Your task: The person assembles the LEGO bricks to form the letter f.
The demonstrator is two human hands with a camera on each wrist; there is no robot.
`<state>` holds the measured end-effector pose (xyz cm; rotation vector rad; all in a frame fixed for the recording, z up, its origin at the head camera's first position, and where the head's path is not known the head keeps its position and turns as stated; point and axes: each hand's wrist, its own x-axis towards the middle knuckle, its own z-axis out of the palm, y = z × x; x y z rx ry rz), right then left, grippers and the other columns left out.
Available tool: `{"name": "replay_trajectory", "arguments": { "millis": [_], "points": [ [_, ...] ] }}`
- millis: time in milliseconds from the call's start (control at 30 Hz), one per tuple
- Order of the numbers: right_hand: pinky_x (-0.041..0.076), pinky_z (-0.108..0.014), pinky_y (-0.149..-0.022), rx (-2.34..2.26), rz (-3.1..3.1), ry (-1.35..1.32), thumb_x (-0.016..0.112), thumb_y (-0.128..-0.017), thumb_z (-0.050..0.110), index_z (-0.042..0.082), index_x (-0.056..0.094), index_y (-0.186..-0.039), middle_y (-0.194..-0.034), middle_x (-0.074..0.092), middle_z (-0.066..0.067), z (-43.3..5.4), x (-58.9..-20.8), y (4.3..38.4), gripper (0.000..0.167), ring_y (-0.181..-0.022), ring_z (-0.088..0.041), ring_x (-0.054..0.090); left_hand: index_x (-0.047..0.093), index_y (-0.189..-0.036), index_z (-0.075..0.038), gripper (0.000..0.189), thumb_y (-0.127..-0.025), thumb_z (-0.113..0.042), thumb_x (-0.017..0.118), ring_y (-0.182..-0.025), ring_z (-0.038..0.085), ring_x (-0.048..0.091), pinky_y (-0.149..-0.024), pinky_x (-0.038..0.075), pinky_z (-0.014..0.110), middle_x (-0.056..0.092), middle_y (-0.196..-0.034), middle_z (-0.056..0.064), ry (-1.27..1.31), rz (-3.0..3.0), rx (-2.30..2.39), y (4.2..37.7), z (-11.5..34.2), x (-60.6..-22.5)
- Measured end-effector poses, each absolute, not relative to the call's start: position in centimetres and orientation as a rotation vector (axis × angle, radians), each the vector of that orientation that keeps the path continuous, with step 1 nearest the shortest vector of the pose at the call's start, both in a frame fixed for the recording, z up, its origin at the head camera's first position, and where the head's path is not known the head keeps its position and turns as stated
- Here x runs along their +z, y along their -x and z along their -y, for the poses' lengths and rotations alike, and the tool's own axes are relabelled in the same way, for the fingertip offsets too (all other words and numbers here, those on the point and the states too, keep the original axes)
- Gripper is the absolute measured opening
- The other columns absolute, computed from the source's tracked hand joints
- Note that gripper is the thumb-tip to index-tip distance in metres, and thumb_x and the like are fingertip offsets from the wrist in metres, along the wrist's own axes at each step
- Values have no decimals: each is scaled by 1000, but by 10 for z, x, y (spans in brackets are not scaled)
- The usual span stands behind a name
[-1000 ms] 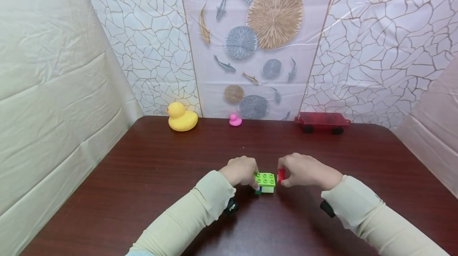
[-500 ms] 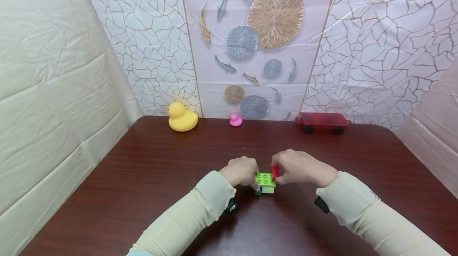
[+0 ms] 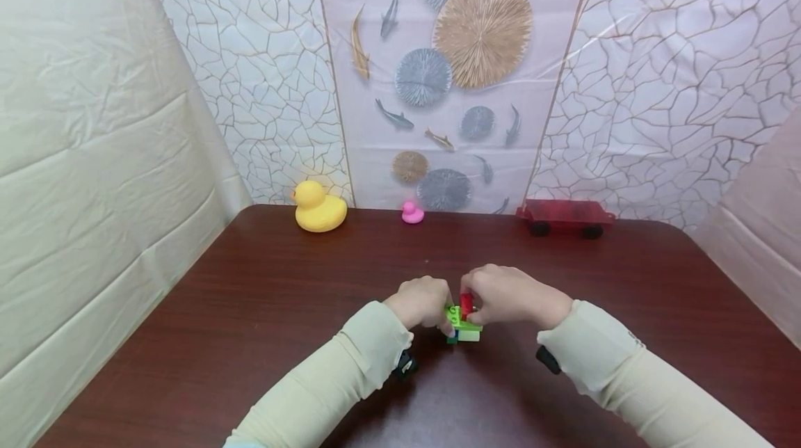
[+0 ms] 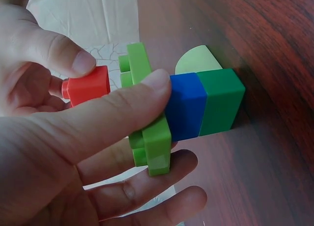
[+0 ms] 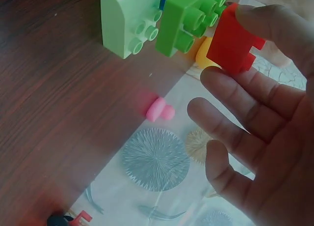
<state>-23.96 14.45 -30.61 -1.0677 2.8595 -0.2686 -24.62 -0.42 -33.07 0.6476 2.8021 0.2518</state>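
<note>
Over the bench (image 3: pixel 250 337), a little right of the middle, the person's left hand (image 3: pixel 422 300) pinches a bright green brick (image 4: pixel 158 147) between thumb and finger, the lower fingers loosely stretched. Under the brick's left end sits a blue block (image 4: pixel 186 108), with a dark green block (image 4: pixel 223 100) beneath that. A pale green block (image 5: pixel 117 24) is just below the right end. The right hand (image 3: pixel 516 293) pinches a red block (image 5: pixel 230 42), its other fingers spread, holding it just above the brick with a slim gap between. Along the far edge stand a yellow duck (image 3: pixel 320 210) at left, a pink duck (image 3: pixel 412 214) in the middle and a red cart (image 3: pixel 566 213) at right.
</note>
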Motion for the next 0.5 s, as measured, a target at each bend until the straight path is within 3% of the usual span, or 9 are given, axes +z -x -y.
{"name": "replay_trajectory", "arguments": {
  "millis": [500],
  "points": [
    [40, -21, -48, -288, -2824, 1104, 76, -64, 24, 14, 64, -78, -61, 51, 10, -133, -311, 242, 21, -52, -7, 45, 60, -57, -17, 26, -60, -34, 79, -55, 11, 45, -49, 36, 28, 53, -54, -4, -635, -2806, 336, 247, 7, -330]
  ]
}}
